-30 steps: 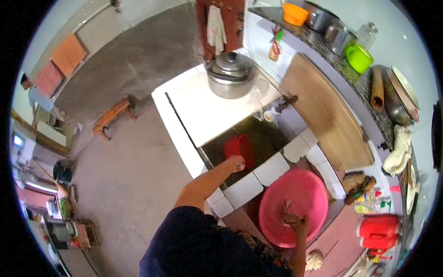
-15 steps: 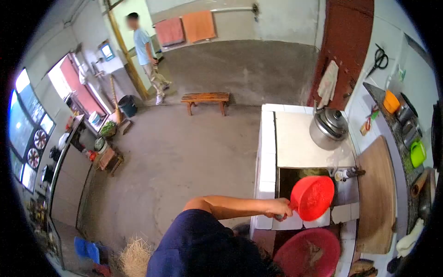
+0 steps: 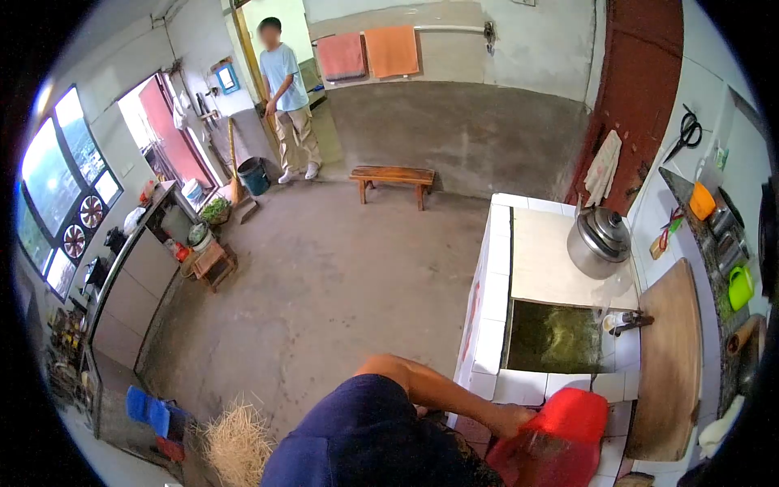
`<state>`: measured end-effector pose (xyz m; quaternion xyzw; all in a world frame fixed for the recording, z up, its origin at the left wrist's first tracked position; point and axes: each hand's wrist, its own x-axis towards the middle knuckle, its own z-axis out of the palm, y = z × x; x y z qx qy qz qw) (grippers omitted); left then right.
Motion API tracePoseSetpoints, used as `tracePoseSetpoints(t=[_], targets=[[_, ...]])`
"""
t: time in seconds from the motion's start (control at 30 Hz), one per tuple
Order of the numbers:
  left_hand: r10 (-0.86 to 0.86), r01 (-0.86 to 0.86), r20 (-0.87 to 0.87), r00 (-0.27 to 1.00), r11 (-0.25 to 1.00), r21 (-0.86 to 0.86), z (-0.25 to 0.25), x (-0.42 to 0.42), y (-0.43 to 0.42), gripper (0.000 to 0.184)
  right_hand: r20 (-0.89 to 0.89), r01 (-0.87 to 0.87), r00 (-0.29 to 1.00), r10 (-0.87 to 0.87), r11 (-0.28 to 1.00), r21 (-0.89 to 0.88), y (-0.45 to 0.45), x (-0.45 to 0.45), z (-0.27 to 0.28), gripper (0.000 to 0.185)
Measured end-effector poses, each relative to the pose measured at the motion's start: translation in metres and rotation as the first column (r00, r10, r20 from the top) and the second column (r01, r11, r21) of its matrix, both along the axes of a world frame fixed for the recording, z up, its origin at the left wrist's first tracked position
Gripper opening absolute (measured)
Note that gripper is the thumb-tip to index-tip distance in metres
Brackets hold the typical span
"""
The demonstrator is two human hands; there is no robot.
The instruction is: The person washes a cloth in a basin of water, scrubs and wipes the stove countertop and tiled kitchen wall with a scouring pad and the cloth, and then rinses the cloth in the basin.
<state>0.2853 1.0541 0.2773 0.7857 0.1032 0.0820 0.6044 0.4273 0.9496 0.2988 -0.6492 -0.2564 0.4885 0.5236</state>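
My left hand (image 3: 511, 420) is closed around the handle of a red plastic water dipper (image 3: 574, 412). The dipper is tipped over a dark pink basin (image 3: 519, 467), and what looks like clear water shows at its lower edge. Dipper and arm cover part of the basin. Just beyond is a white-tiled water tank (image 3: 519, 387) with greenish water (image 3: 552, 337) inside and a tap (image 3: 629, 323) at its right side. My right hand is out of view.
A metal kettle (image 3: 599, 243) stands on the pale board (image 3: 540, 260) covering the tank's far part. A wooden board (image 3: 669, 365) leans at the right. A bench (image 3: 393, 175) and straw (image 3: 235, 442) are on the floor. Another person (image 3: 284, 89) stands by the far doorway.
My left hand has brought the dipper from above the tank toward me, over the basin, and tipped it. The view has shifted. The other person has turned from side-on toward me.
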Motion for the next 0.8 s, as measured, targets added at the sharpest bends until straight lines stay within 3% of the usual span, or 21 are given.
tracePoseSetpoints(t=[0.03,0.13,0.23,0.3,0.33,0.37,0.4,0.47,0.53,0.6,0.63,0.67,0.73,0.77,0.8], targets=[[-0.035,0.028,0.081,0.996,0.996,0.088,0.016,-0.004,0.0,0.058,-0.008,0.002,1.0,-0.002,1.0,-0.004,0.001,-0.001,0.0,0.037],[0.103,-0.126,0.17,0.98,0.983,0.135,-0.009,0.007,-0.002,0.056,-0.031,0.002,1.0,-0.002,1.0,-0.003,0.003,-0.001,-0.003,0.039],[0.219,-0.234,0.096,0.971,0.95,0.206,-0.016,0.031,0.006,0.052,-0.047,0.004,0.999,-0.005,1.0,-0.012,0.002,0.0,-0.006,0.041],[0.091,-0.095,-0.029,0.995,0.971,-0.22,-0.041,0.055,0.026,0.05,-0.052,0.02,0.998,-0.02,1.0,-0.018,0.001,-0.001,-0.003,0.043],[0.008,-0.035,-0.065,0.998,0.903,-0.428,-0.025,0.053,0.029,0.05,-0.057,0.025,0.998,-0.026,1.0,-0.016,0.004,-0.001,-0.002,0.044],[0.047,-0.152,-0.213,0.976,0.848,-0.507,-0.007,0.052,0.037,0.038,-0.063,0.031,0.997,-0.032,0.999,-0.016,0.002,0.001,-0.003,0.044],[0.008,-0.065,-0.082,0.997,0.693,-0.718,-0.034,0.062,0.046,0.024,-0.071,0.042,0.997,-0.043,0.999,-0.014,0.001,0.002,-0.003,0.045],[0.066,-0.226,-0.225,0.972,0.53,-0.817,-0.009,0.066,0.053,0.011,-0.09,0.065,0.994,-0.066,0.998,-0.011,-0.003,0.007,-0.004,0.047],[0.062,-0.28,-0.281,0.958,0.432,-0.858,-0.004,0.074,0.063,0.01,-0.114,0.096,0.989,-0.095,0.995,0.0,-0.009,0.014,-0.007,0.048],[-0.028,-0.163,-0.187,0.982,0.374,-0.913,-0.013,0.078,0.075,0.013,-0.163,0.148,0.977,-0.14,0.988,0.04,-0.023,0.031,-0.016,0.05],[-0.005,0.012,0.011,1.0,0.633,-0.774,-0.022,0.072,0.083,0.017,-0.198,0.185,0.966,-0.168,0.98,0.073,-0.037,0.043,-0.021,0.051],[-0.016,0.009,-0.001,1.0,0.633,-0.774,-0.032,0.075,0.088,0.022,-0.246,0.228,0.95,-0.193,0.966,0.124,-0.054,0.057,-0.028,0.051],[-0.039,0.004,-0.026,0.999,0.633,-0.774,0.006,0.064,0.094,0.032,-0.35,0.288,0.918,-0.186,0.921,0.264,-0.08,0.078,-0.031,0.053],[-0.174,0.077,-0.038,0.984,0.61,-0.789,-0.008,0.077,0.102,0.031,-0.403,0.306,0.901,-0.16,0.892,0.332,-0.083,0.088,-0.036,0.054],[-0.175,0.061,-0.037,0.984,0.526,-0.848,-0.026,0.082,0.11,0.033,-0.473,0.357,0.865,-0.165,0.865,0.352,-0.085,0.099,-0.051,0.055]])
